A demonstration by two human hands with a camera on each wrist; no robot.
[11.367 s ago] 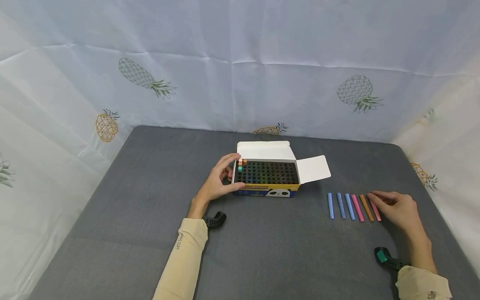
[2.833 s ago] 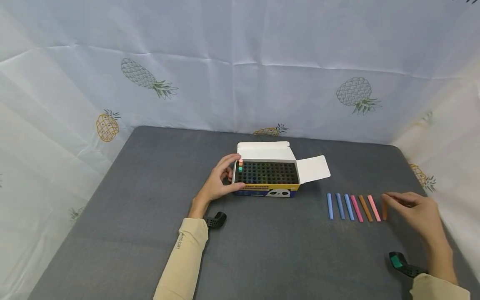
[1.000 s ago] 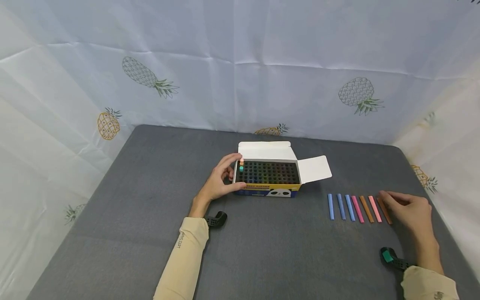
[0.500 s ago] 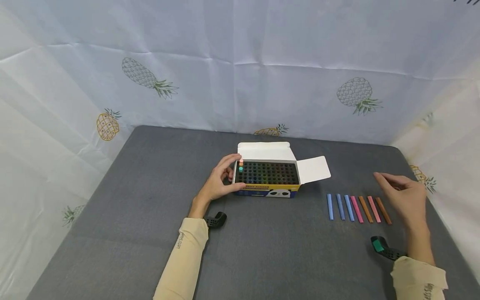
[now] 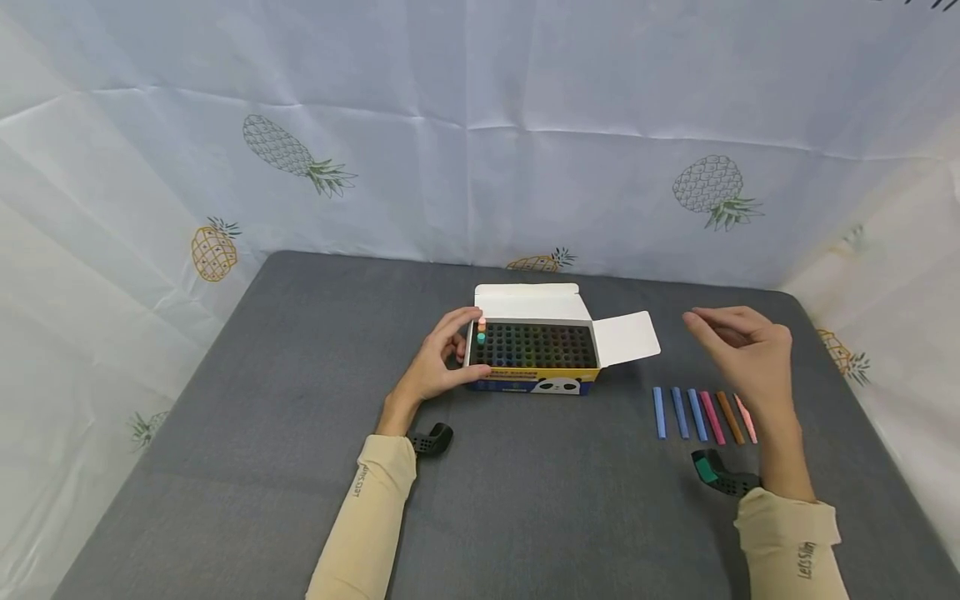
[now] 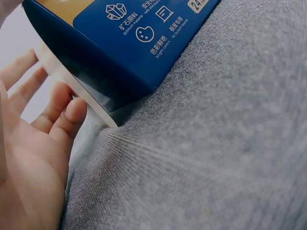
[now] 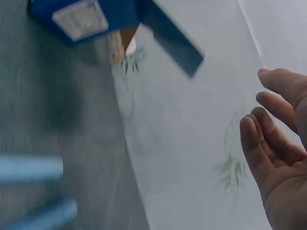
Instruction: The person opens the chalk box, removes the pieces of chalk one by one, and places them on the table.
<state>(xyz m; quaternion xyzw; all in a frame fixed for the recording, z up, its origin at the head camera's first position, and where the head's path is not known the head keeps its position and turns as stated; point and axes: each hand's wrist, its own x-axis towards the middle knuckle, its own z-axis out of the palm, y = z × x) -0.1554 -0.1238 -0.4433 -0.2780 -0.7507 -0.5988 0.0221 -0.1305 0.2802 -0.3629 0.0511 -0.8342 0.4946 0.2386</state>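
Note:
My left hand (image 5: 429, 367) grips the left end of an open chalk box (image 5: 502, 385), its thumb at the front edge. In the left wrist view its fingers curl at the white side flap (image 6: 72, 88). Pink, orange and teal chalk tops (image 5: 481, 338) show in the holder's left column, among dark holes. My right hand (image 5: 750, 350) hangs in the air right of the box, fingers loosely bent and nothing between them in the right wrist view. Below it lies a row of chalk sticks: several blue (image 5: 678, 412), a magenta (image 5: 712, 417), a brown (image 5: 730, 417), a salmon-pink (image 5: 746, 418). The right wrist hides the row's end.
The box's white lid (image 5: 532, 300) stands up at the back, and a white flap (image 5: 628, 338) juts out to the right. A grey cloth (image 5: 570, 500) covers the table. White curtains with pineapple prints (image 5: 480, 183) hang behind and at both sides.
An orange stick has left the box's second column, and a brown stick was laid at the row's right end. My right hand released it, rose and moved left. My left hand stays put.

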